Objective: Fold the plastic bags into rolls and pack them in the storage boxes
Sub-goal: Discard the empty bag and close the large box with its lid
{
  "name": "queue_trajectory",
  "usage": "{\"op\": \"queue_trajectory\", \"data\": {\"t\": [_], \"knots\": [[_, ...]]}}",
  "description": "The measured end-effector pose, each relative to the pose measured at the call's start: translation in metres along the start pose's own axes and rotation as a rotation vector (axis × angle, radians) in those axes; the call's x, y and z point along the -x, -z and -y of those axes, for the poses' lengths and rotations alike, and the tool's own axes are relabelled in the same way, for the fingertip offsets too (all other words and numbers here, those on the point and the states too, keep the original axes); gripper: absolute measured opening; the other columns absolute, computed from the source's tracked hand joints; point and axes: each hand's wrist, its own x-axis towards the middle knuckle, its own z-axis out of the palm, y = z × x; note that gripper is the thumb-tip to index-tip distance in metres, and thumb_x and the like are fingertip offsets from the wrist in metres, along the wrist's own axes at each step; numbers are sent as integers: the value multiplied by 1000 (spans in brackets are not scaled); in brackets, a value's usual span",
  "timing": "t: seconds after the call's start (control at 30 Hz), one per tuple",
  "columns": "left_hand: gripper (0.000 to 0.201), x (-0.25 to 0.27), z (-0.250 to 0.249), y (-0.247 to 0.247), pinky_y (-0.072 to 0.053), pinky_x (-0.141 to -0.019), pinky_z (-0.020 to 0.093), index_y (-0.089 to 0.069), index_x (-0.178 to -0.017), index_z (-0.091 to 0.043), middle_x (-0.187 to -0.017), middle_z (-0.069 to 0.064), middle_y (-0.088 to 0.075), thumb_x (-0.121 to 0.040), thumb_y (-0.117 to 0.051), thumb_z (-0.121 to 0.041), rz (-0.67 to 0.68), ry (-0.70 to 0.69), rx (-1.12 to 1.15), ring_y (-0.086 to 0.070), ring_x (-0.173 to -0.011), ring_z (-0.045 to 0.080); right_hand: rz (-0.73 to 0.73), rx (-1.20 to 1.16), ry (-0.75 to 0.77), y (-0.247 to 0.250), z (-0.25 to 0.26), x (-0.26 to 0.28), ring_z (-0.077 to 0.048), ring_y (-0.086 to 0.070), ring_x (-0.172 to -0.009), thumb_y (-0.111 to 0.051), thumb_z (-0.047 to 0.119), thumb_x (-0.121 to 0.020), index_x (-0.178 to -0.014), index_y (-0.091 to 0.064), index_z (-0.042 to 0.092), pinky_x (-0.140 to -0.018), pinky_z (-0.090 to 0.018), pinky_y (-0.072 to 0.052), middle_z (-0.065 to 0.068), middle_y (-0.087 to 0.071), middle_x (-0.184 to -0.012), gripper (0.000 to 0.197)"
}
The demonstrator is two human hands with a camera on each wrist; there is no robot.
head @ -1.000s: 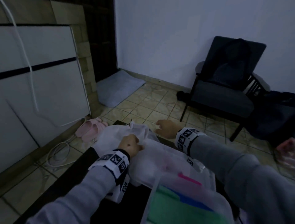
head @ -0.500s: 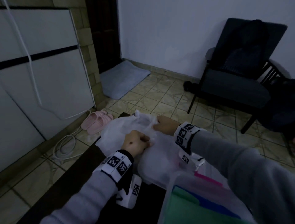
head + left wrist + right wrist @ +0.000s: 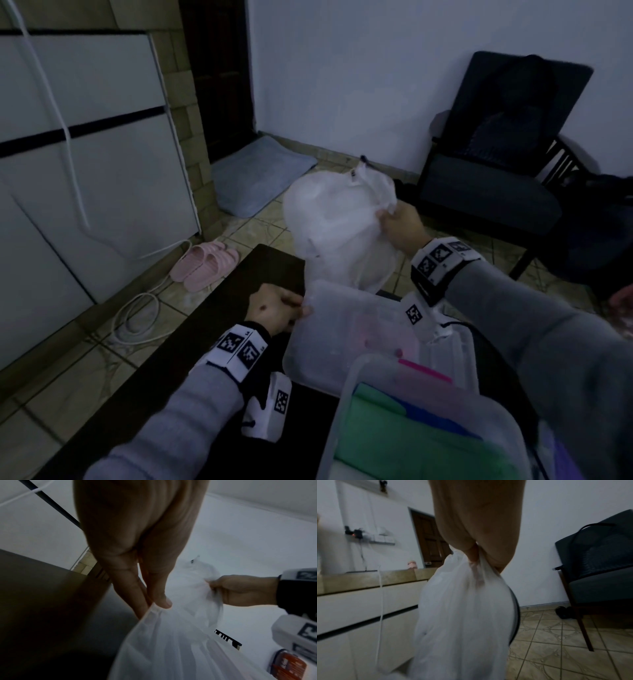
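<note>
White plastic bag (image 3: 337, 219) now lifted clear of the dark tabletop (image 3: 205, 329), hanging in the air beyond the clear storage box (image 3: 346, 339); half a second ago it lay bunched low over the box. Right hand (image 3: 400, 224) raised, fingers pinching the gathered top. Left hand (image 3: 274, 308) dropped back, pinching a lower edge.

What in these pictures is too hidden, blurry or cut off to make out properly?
- Head view: whether the left hand pinches the white plastic bag or the clear lid beneath it; the pale layers overlap.
- Head view: what the front storage box holds beyond green, blue and pink; the bottom edge cuts it off.
- Right wrist view: the right hand's fingers, mostly buried in bunched plastic, and the bag's lower part, smeared by blur.
</note>
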Motion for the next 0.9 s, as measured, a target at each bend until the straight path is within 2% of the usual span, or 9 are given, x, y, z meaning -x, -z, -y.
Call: {"op": "queue_trajectory", "data": {"t": [0.13, 0.27, 0.33, 0.4, 0.47, 0.57, 0.73, 0.83, 0.9], "knots": [[23, -2, 4, 1, -55, -81, 30, -69, -105, -8, -111, 10, -65, -82, -70, -10, -11, 73, -163, -63, -97, 20, -171, -144, 28, 40, 10, 9, -29, -58, -92, -44, 7, -97, -103, -59, -13, -88, -45, -50, -25, -62, -104, 26], [30, 2, 10, 2, -53, -90, 35, -67, -111, -6, -115, 13, -65, -82, -71, -12, -17, 77, -300, -62, -104, 24, -260, -213, -23, 81, 13, 17, -15, -53, -71, -43, 7, -96, -81, -59, 5, -63, -24, -45, -5, -56, -77, 23], [40, 8, 7, 3, -53, -90, 35, -62, -120, -4, -121, 15, -62, -83, -71, -15, -1, 70, -345, -62, -105, 26, -285, -234, -88, 100, 12, 27, -14, -50, -68, -43, 9, -97, -68, -52, 15, -66, -26, -44, 0, -51, -71, 30], [48, 16, 0, 6, -51, -92, 36, -56, -127, -4, -128, 16, -58, -85, -68, -23, 14, 55, -415, -59, -111, 29, -308, -258, -155, 121, 10, 42, -22, -53, -78, -45, 11, -96, -68, -52, 14, -73, -34, -46, -2, -51, -73, 29], [48, 25, -13, 13, -47, -96, 35, -55, -128, -6, -132, 14, -55, -88, -64, -30, 14, 8, -509, -54, -117, 29, -324, -271, -218, 141, 10, 61, -25, -53, -82, -46, 11, -96, -70, -54, 12, -78, -38, -47, -4, -52, -75, 27], [44, 48, -41, 24, -44, -97, 30, -58, -125, -7, -133, 12, -55, -92, -57, -35, 10, -91, -586, -52, -120, 28, -345, -279, -266, 170, 10, 103, -19, -46, -66, -44, 10, -97, -67, -48, 10, -74, -32, -40, -6, -47, -74, 31], [36, 106, -96, 26, -35, -89, 24, -58, -125, -11, -130, 9, -57, -95, -53, -30, 30, -291, -617, -50, -121, 25, -334, -339, -320, 212, -3, 194, -20, -50, -69, -45, 5, -97, -75, -52, 9, -58, -26, -41, -7, -51, -78, 24], [36, 150, -124, 9, -36, -93, 26, -56, -126, -10, -129, 9, -57, -94, -54, -26, 105, -435, -590, -51, -120, 24, -326, -355, -379, 238, -30, 255, -31, -52, -85, -49, 4, -94, -85, -59, 3, -73, -37, -46, -18, -57, -90, 14], [36, 188, -138, -12, -36, -95, 25, -57, -126, -9, -128, 8, -57, -93, -55, -25, 168, -524, -595, -51, -120, 24, -341, -380, -412, 255, -46, 303, -31, -51, -83, -49, 2, -93, -86, -60, -2, -75, -41, -44, -21, -56, -93, 14]]}}
